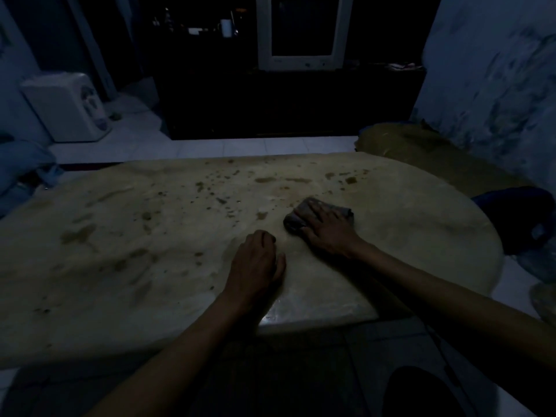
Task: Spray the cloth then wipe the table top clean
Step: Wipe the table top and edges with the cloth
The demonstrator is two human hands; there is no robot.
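The right hand (pixel 326 228) lies flat with spread fingers on the bunched grey cloth (pixel 316 215), pressing it to the worktop (pixel 150 266) right of centre. The left hand (pixel 255 260) rests on the worktop just near of it, fingers loosely curled, holding nothing. The cloth looks soft, light and limp, likely to crumple or slide from under a light touch, so a broad palm over its middle suits it best. Brown stains (pixel 210 188) dot the far and left worktop. No spray bottle shows.
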